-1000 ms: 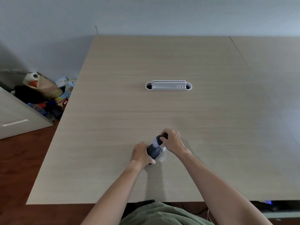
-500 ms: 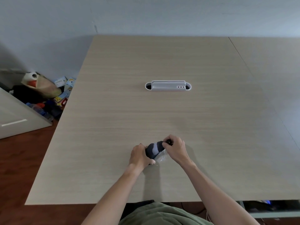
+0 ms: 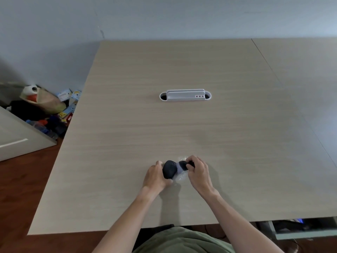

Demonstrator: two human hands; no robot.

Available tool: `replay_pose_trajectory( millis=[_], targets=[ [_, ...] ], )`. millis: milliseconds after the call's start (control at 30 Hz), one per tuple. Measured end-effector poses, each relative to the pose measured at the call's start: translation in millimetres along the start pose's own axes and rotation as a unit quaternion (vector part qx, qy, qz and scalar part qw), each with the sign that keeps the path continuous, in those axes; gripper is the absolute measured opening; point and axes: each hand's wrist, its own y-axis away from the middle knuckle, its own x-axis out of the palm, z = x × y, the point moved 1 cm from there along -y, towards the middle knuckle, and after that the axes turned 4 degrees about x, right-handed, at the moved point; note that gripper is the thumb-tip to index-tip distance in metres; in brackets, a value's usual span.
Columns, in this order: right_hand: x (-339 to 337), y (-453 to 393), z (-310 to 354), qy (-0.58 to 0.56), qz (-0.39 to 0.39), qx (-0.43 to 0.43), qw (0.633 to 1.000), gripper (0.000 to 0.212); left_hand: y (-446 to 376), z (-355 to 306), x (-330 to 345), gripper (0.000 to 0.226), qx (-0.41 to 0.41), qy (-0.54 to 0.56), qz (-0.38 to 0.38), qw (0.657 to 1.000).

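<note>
A small dark object with a pale band round its middle [image 3: 173,168] lies between my hands, low over the wooden table [image 3: 182,125] near its front edge. Clear crinkled plastic wrap [image 3: 180,177] shows under and beside it. My left hand [image 3: 156,175] grips the object's rounded dark left end. My right hand [image 3: 197,170] pinches its narrower dark right end with curled fingers. What the object is cannot be told.
A grey cable-port cover [image 3: 185,95] is set into the middle of the table. A seam [image 3: 273,73] divides this table from another on the right. On the floor at the left lie a heap of toys and packages [image 3: 45,108] and a white cabinet [image 3: 16,137].
The object has turned from pointing away and to the right to lying nearly level left to right. My right hand moved down and right with its end; my left hand stayed put.
</note>
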Motion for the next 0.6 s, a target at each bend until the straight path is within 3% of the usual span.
replay_pose_trajectory(
  millis=[67,233,400,500,600],
  targets=[
    [-3.3,1.1,0.0,-0.008,-0.044,0.002,0.999,0.019,-1.0,-1.5,-1.4,0.064,-0.011,-0.009,0.018,1.000],
    [1.3,2.9,3.5,-0.017,0.038,-0.011,0.999,0.015,2.3,-5.9,-0.9,0.065,-0.013,0.017,0.031,0.999],
    [-1.6,-1.0,-2.1,-0.023,-0.076,0.024,0.997,0.012,7.3,-6.5,2.8,0.072,-0.032,0.028,0.032,0.999],
    [-9.0,1.8,-3.9,-0.035,-0.093,0.031,0.995,0.009,8.9,-9.3,6.8,0.080,-0.012,0.027,0.031,0.999],
    [-13.5,7.0,-6.8,-0.049,-0.059,0.046,0.996,0.012,4.4,-7.1,11.4,0.072,0.004,0.004,0.033,0.999]
  ],
)
